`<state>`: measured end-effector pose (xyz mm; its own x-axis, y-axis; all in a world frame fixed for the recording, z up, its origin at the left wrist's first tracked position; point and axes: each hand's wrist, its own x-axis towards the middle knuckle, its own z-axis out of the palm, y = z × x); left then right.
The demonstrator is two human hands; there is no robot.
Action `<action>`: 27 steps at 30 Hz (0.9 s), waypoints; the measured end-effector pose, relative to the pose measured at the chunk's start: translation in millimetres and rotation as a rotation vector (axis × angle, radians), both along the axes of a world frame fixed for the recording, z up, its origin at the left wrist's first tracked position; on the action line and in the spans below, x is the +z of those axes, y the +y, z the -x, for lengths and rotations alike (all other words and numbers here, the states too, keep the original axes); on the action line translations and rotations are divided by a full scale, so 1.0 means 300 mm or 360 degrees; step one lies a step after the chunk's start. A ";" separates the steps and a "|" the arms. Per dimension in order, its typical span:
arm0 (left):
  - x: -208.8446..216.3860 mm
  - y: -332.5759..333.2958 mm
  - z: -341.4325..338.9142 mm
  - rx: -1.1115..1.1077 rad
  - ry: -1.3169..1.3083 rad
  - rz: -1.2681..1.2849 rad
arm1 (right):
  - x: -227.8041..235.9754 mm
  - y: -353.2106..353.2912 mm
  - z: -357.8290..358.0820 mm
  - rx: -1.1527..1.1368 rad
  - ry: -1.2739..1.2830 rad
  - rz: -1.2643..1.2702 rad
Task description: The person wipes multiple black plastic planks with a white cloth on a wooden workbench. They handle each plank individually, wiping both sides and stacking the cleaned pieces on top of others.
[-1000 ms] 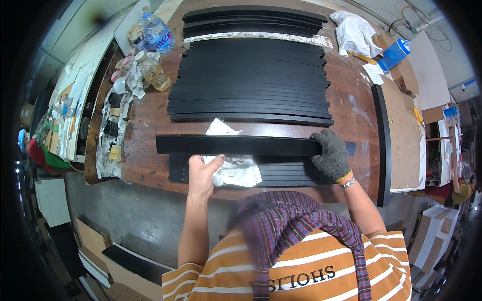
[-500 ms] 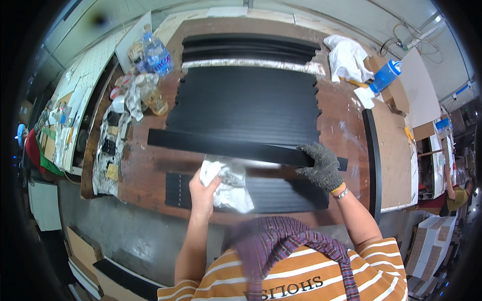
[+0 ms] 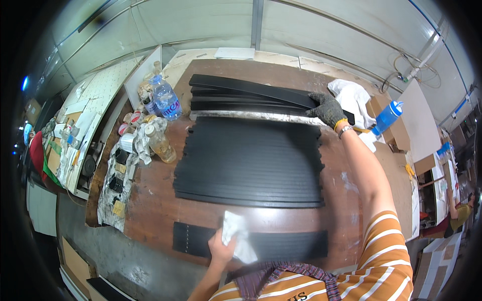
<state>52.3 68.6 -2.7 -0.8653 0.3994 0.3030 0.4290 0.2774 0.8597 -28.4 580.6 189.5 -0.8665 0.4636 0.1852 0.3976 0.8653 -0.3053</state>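
My gloved right hand (image 3: 327, 110) grips one end of a long flat black strip (image 3: 246, 89) at the far side of the table. The strip slants over a stack of black strips (image 3: 221, 104) there. My bare left hand (image 3: 222, 249) clutches a crumpled white cloth (image 3: 239, 236), slightly blurred, above the near row of black strips (image 3: 296, 244). Between the two hands lies a wide panel of black strips (image 3: 251, 160) set side by side, with uneven ends. A whitish bar (image 3: 256, 116) runs between that panel and the far stack.
On the brown table (image 3: 150, 200), a large water bottle (image 3: 165, 98) and a bottle of yellowish liquid (image 3: 160, 144) stand at left, near a stained cloth with small jars. White cloth (image 3: 351, 98) and a blue drinking bottle (image 3: 388, 118) are at far right. Another person (image 3: 459, 215) is beyond, right.
My right hand has carried the black strip away from me, from above the panel's near edge to the far stack. My left hand and cloth remain at the near row. The view has tilted up.
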 end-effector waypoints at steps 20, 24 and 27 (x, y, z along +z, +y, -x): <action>-0.034 -0.007 0.000 -0.0033 0.0157 0.0307 | -0.164 0.242 0.437 0.0221 -0.0249 -0.0031; -0.035 -0.005 -0.004 -0.0006 0.0163 0.0274 | -0.186 0.254 0.455 0.0259 -0.0265 0.0055; -0.044 -0.007 -0.006 -0.0003 0.0182 0.0272 | -0.196 0.261 0.458 0.0259 -0.0287 0.0067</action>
